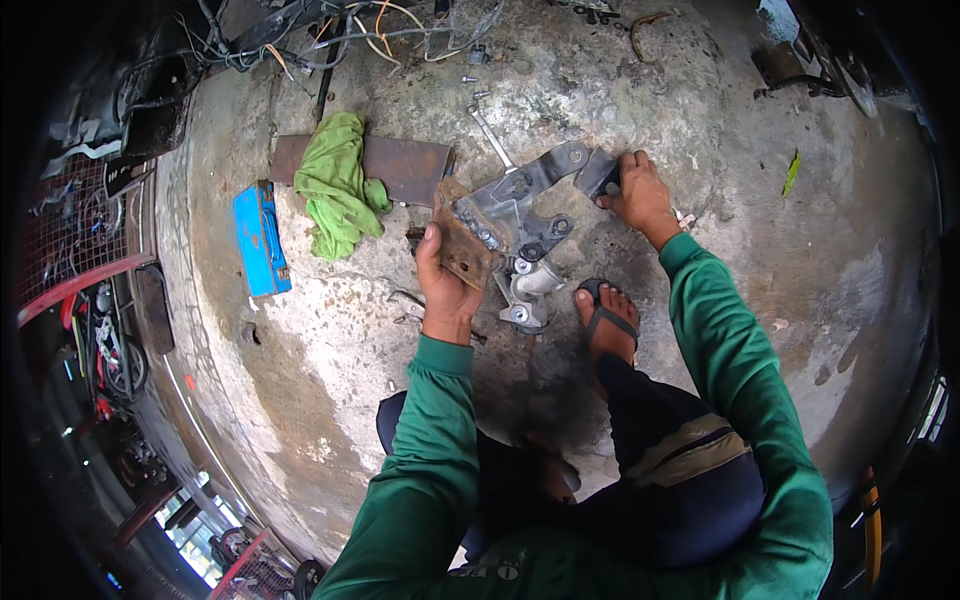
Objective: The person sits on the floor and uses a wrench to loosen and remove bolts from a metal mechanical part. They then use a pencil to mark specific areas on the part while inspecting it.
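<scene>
My left hand (447, 292) is closed around the lower edge of a rusty metal plate (466, 264), its thumb on the near face. That plate sits against a grey metal bracket (545, 172) with several round bolt holes or bushings; whether the two are joined I cannot tell. At the bracket's right end, my right hand (641, 197) grips a dark, squarish metal piece (596, 171), partly hidden by the fingers. Just below the bracket is a silver cast metal part (538, 280). A wrench (491, 138) lies on the concrete, its lower end near the bracket.
Left of the work, a green cloth (338, 180) drapes over a flat rusty steel bar (408, 166), beside a blue metal box (262, 240). Loose wires (385, 35) trail along the far edge. My sandalled foot (609, 325) stands close by the silver part.
</scene>
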{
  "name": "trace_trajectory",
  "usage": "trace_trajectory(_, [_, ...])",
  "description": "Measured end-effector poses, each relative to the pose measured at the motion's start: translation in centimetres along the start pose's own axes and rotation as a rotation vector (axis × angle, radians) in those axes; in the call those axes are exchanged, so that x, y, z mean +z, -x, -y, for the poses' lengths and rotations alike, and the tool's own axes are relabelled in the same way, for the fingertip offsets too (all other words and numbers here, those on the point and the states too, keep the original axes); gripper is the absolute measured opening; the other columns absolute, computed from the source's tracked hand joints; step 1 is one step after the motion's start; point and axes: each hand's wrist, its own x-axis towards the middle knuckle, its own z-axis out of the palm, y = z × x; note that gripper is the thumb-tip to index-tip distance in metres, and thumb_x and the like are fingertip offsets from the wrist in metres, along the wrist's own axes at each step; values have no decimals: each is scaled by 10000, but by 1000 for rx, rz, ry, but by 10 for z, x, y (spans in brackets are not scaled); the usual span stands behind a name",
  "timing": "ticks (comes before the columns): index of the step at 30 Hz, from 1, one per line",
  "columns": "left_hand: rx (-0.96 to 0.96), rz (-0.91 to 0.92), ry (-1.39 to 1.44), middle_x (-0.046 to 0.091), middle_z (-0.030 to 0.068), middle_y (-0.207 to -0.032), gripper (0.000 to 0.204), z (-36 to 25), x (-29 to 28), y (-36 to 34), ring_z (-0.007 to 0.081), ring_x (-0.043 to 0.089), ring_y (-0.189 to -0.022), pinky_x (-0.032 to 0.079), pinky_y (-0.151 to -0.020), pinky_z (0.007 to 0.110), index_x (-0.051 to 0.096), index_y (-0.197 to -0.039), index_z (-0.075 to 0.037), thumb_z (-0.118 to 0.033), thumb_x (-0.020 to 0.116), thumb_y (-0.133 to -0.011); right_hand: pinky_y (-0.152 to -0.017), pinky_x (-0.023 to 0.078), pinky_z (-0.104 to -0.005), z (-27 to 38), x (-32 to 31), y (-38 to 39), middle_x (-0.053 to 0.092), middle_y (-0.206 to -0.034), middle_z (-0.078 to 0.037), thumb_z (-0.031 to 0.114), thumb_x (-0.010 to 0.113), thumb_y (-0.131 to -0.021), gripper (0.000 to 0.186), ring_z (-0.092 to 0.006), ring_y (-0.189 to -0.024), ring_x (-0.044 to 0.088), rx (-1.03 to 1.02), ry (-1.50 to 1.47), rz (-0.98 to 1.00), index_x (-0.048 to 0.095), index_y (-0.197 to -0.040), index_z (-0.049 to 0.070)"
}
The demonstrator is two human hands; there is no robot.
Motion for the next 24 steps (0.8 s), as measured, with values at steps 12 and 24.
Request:
trace_trajectory(12, [-18,354,535,398,141,-1621,900,9,36,10,433,392,-1465,336,-1094,784,433,-1569,-184,-694,599,-845,-449,372,-239,-63,-79,72,625,-714,-31,126,721,-966,166,-58,-521,503,109,-1385,73,581,-1014,51])
trace_trajectory(24, [-230,231,553,548,175,-1490,787,32,71,7,439,518,-1350,367,-1097,741,523,-1497,-132,-448,659,-789,-486,405,-253,-10,-138,128,600,-752,-90,198,554,-1059,207,-124,-558,510,-31,-1948,314,537,-1153,14])
